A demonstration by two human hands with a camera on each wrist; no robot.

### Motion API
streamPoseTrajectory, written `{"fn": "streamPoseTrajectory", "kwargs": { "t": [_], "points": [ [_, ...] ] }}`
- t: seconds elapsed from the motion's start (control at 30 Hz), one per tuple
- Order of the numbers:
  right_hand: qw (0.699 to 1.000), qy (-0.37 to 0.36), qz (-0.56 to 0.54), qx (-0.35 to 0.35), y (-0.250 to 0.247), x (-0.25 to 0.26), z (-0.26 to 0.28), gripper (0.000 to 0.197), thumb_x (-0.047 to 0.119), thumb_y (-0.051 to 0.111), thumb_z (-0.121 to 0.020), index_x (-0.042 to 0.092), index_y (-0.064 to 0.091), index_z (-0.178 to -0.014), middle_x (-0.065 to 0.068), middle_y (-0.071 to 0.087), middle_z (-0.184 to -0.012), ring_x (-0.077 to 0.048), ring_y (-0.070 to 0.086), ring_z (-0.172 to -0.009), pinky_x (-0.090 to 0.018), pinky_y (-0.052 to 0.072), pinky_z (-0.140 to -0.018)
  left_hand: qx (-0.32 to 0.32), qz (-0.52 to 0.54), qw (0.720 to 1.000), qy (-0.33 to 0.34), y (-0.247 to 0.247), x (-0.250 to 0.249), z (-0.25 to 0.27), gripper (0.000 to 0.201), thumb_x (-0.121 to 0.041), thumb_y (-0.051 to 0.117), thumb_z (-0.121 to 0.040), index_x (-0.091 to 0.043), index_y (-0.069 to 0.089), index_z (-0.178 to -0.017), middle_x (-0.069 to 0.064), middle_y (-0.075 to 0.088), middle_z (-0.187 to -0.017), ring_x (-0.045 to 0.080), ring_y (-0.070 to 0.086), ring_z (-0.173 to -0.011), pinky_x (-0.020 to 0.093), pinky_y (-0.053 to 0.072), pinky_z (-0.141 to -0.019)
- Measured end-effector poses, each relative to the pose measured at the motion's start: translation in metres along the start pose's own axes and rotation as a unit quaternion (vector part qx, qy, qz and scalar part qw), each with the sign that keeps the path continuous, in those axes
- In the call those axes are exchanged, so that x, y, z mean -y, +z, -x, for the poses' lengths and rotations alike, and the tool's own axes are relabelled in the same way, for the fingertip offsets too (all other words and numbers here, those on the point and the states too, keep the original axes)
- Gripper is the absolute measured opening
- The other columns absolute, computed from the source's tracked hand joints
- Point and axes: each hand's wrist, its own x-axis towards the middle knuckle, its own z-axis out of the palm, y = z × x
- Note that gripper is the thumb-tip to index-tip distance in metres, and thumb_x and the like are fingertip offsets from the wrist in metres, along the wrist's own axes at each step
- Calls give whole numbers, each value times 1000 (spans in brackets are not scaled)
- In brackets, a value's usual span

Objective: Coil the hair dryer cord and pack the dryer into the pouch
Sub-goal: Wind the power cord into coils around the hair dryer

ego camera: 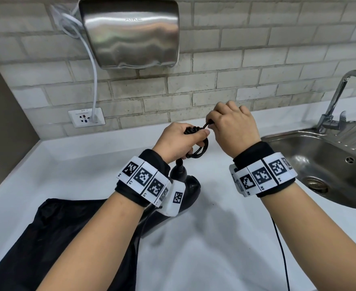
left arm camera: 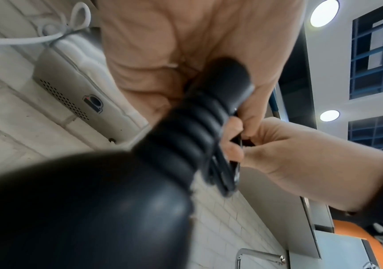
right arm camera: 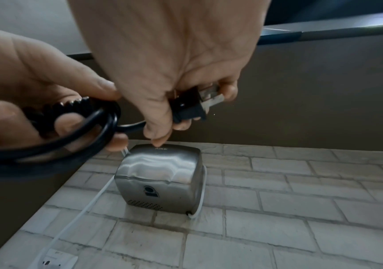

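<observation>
A: Fingers first. L hand fingers curled round the coiled cord, thumb clamping the loops. R hand fingers curled too, pinching the plug at the cord's end, prongs poking out past the fingertips.

B: Hands touching?

A: Just beside each other above the counter, a short run of cord between them.

B: Dryer?

A: Hair dryer hangs under the L hand by its ribbed cord collar, body partly hidden behind the L wrist band. Can't tell whether it touches the counter.

B: Pouch?

A: Black pouch lies flat on the counter, near-left, under the L forearm. Whether it's open, can't tell.

B: Farther back?

A: Steel sink w/ tap on the right. Brick-pattern wall behind, w/ a wall socket low left, white cable plugged in, running up to a steel hand dryer.
</observation>
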Motion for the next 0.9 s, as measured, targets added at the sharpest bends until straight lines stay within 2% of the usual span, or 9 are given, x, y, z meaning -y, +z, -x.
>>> {"fn": "streamPoseTrajectory", "kwargs": {
  "t": [0.17,0.2,0.27,0.33,0.4,0.47,0.6,0.73,0.9],
  "points": [
    [996,22,-86,-20,-15,-2,5,22,22,56,-87,11,65,-104,-9,61,-105,-30,50,-101,-37,38,-85,-51,44,997,38,1,1,0,9,-23,61,-87,-15,63,-89,-5,60,-68,-5,50,-40,10,37,-40],
    [990,25,-135,-26,-16,-3,6,23,21,56,-87,11,66,-105,-9,62,-103,-27,52,-96,-33,39,-83,-70,67,995,40,1,2,-1,8,-21,61,-87,-15,63,-91,-5,59,-68,-5,52,-45,11,38,-42],
    [964,46,-260,-26,-16,-4,9,22,13,54,-88,8,68,-104,-6,61,-97,-18,52,-85,-14,39,-73,-93,100,990,43,2,6,-2,3,-18,61,-86,-19,63,-88,-4,58,-69,1,55,-62,13,41,-46],
    [929,81,-361,-11,-15,-5,11,24,4,49,-88,7,69,-101,-2,57,-92,-14,52,-79,-6,40,-65,-99,123,986,52,2,7,-3,9,-14,60,-87,-22,62,-86,-3,56,-70,1,55,-63,12,41,-47],
    [897,112,-428,22,-14,-5,13,28,-1,48,-87,14,69,-99,0,60,-90,-13,56,-76,-8,43,-63,-99,141,983,57,1,7,-3,10,-10,57,-88,-18,62,-93,-1,54,-69,-5,52,-47,16,44,-48],
    [881,126,-452,64,-11,-5,14,29,-2,50,-86,21,64,-95,3,63,-89,-3,55,-62,-5,40,-56,-97,150,982,56,-1,8,-3,12,-9,55,-89,-15,61,-98,0,51,-70,-3,47,-37,23,49,-50],
    [853,147,-485,125,-6,-5,16,16,3,55,-87,13,59,-98,3,62,-80,1,50,-40,-8,41,-46,-100,163,979,64,-1,10,-3,13,-8,53,-91,-13,61,-99,2,47,-71,-2,46,-38,18,51,-44],
    [784,138,-584,156,-6,-3,17,21,-5,55,-85,14,61,-92,0,62,-80,-3,54,-46,-12,48,-55,-107,170,978,65,-2,11,-3,12,-9,52,-91,-16,62,-93,2,49,-72,-4,48,-46,18,50,-44],
    [733,139,-659,99,4,7,14,30,-14,55,-80,14,59,-89,-9,57,-83,-3,59,-54,-16,50,-51,-116,170,976,65,-3,10,-4,15,-13,48,-94,-20,60,-88,1,53,-76,-5,49,-46,16,44,-42]
  ]
}}
